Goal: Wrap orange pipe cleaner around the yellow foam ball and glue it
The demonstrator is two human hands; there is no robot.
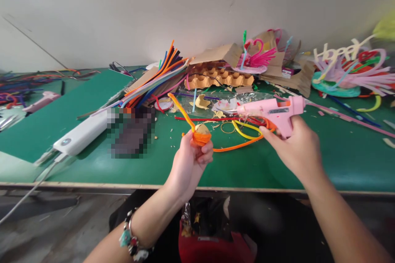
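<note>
Holding glue gun (271, 111) above table edge (92, 184), right hand (296, 148)

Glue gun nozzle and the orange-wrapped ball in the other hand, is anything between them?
Nothing visible. The glue gun in the right hand points left toward the ball held up by the left hand; loose pipe cleaners lie on the table behind the gap.

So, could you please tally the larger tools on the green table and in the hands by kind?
Pink plastic glue guns: 2
White oblong power bank: 1
Orange cardboard egg tray: 1
Total: 4
</note>
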